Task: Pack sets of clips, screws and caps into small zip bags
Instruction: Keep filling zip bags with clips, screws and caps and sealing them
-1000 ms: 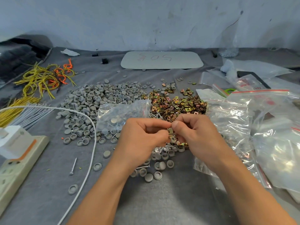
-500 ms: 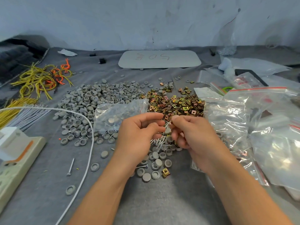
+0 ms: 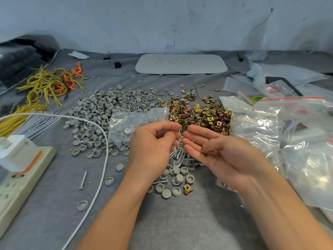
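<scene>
Grey cloth covers the table (image 3: 180, 222) beneath a scuffed pale wall. At its middle, the person's left hand (image 3: 153, 148) curls its fingers (image 3: 169, 138) round a bunch of silver screws (image 3: 177, 150). Just beside it the right hand (image 3: 221, 154) lies palm up, its fingers nearly straight and slightly spread, gripping nothing; a small brown piece sits on the palm, too small to identify. Under the hands, loose grey caps (image 3: 177, 177) and one brass clip (image 3: 187, 188) lie scattered toward the near edge. Behind the left hand rests a small zip bag (image 3: 137, 120) with caps inside. Beyond it spread a heap of grey caps (image 3: 108, 109) and, to its right, a heap of brass clips (image 3: 200, 114). Clear zip bags (image 3: 279, 134) pile up along the right edge. A white cable (image 3: 106, 150) and a power strip (image 3: 21, 177) occupy the left edge, yellow wires (image 3: 45, 85) the far left corner, a white board (image 3: 180, 64) the far edge.
</scene>
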The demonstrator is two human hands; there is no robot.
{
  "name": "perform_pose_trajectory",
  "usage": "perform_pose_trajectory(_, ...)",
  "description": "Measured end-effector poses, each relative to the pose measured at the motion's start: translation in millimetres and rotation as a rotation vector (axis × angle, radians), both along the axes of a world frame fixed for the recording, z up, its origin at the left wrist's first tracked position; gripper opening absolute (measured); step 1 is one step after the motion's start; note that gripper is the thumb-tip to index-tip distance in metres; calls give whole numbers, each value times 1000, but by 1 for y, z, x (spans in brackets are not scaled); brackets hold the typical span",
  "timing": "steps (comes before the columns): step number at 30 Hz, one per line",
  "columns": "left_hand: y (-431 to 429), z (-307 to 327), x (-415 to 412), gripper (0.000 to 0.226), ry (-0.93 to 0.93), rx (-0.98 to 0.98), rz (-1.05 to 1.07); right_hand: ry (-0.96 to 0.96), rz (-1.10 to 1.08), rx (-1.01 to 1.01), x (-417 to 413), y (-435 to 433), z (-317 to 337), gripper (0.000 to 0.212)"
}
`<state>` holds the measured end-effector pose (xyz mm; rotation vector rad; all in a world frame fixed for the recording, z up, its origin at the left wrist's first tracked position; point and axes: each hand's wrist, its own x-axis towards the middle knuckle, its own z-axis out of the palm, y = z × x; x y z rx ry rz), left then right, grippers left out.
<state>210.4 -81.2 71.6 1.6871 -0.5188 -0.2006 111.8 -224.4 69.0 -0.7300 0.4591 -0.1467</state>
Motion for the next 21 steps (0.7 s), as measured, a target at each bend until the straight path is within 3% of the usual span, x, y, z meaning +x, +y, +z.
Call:
perform_pose_trajectory(2, 1, 1, -4, 36, -83, -17, 49, -28, 23, 83, 0, 0, 3, 58)
perform_pose_trajectory(5, 7, 7, -6, 28, -480, -48, 237, -53, -3, 160, 0, -1, 5, 45)
perform_pose_trajectory(7, 10, 5, 3, 37, -629, 169, 304, -37, -38, 176, 0, -1, 7, 35)
perform_pose_trajectory(9, 7, 4, 10, 54, -577, 452, 352, -51, -68, 191, 1, -3, 9, 44)
perform_pose_trajectory(11, 0, 4, 11, 51, -612, 582, 386, -80, -71, 186, 4, -3, 15, 39)
perform_pose_trajectory(14, -7, 3, 11, 21, -738, 579, 411, -141, -94, 149, 15, 4, 26, 52)
perform_pose_trajectory(16, -7, 0, 14, 10, -713, 587, 428, -107, -124, 57, 27, 11, 31, 41)
perform_pose_trajectory(19, -7, -4, 15, 15, -682, 526, 440, 12, -204, -174, 48, 24, 33, 33)
perform_pose_trajectory(21, -8, -4, 16, 35, -692, 579, 440, 52, -273, -265, 58, 27, 31, 27)
